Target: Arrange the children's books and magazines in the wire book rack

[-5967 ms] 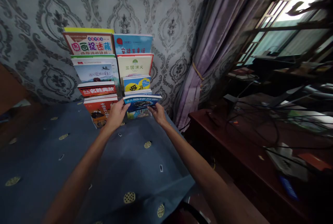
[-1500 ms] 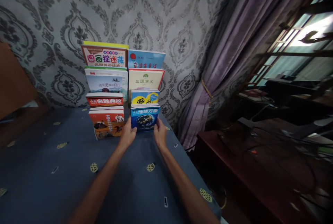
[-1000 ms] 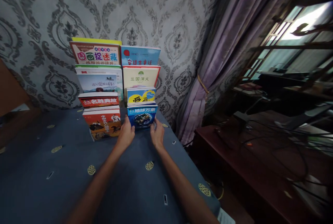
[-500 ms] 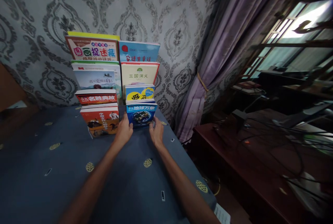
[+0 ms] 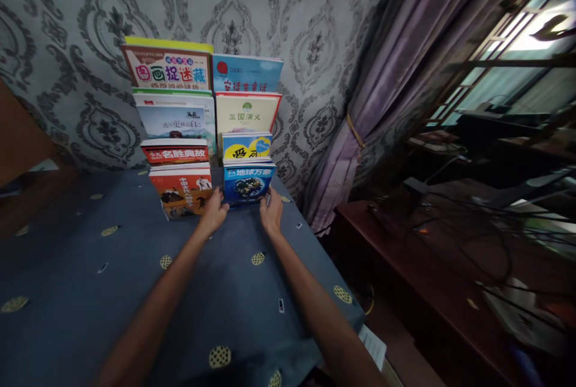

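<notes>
A blue book with an Earth picture on its cover stands upright at the front of the right-hand row of books. My left hand is at its lower left edge, thumb by the cover and fingers reaching along the side. At the lower right edge, my right hand has its fingers curled against the book. Left of my left hand stands an orange-red book, fronting the other row. Behind the blue book are a yellow-and-blue book, a cream book and a light blue book.
The left row rises behind the orange-red book to a tall brown-bordered book against the patterned wall. Dark blue cloth covers the surface. To the right are a purple curtain and a dark red desk with tangled cables.
My view has tilted down slightly, so the books sit higher in it. Both hands stay at the sides of the blue book, with the left a little farther from its edge.
</notes>
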`<state>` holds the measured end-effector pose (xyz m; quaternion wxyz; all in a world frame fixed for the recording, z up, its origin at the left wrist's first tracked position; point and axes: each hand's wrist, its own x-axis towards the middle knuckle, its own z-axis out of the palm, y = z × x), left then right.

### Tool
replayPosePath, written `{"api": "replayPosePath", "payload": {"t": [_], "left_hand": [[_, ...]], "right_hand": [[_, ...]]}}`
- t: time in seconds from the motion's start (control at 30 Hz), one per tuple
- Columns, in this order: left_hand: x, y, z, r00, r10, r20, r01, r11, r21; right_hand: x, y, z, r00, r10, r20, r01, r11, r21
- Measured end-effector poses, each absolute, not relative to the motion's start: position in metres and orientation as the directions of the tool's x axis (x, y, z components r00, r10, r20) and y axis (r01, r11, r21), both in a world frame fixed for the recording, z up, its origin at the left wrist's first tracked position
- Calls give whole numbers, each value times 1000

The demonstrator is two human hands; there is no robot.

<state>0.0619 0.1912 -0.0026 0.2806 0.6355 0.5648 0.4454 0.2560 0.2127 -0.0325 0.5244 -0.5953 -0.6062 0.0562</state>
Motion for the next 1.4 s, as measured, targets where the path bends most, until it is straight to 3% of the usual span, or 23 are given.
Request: {"api": "replayPosePath", "payload": {"t": [0.17,0.37,0.57,0.7,0.8,0.87,0.97,1.1,1.23,1.4], "left_hand": [[60,187,-6,-69,968,240,503,-173,847],[68,179,-1,-88,956,281,583,-179,792],[73,177,-3,-87,936,340,726,-174,665],[69,177,-5,-53,932,358,701,-220,678],[67,180,-7,-32,926,376,656,-264,707],[69,183,-6,-55,906,419,632,-293,717],[73,189,-2,-101,877,470,607,-320,727],[82,192,6,-130,869,478,601,-314,735],[87,187,13,-135,873,469,612,-299,732],[88,183,25,-115,870,480,591,-328,737]], "right_hand": [[254,211,-38,304,769,562,753,166,-636],[261,213,-41,282,767,576,797,147,-586],[265,216,-34,249,824,509,786,135,-603],[265,215,-33,252,835,490,768,135,-626],[264,211,-28,252,817,519,732,190,-654],[263,209,-17,253,747,615,701,296,-648],[262,208,16,226,583,780,694,466,-549],[257,218,65,93,461,882,768,531,-359],[250,230,86,-47,499,866,834,497,-241],[247,233,83,-102,550,829,836,499,-229]]}}
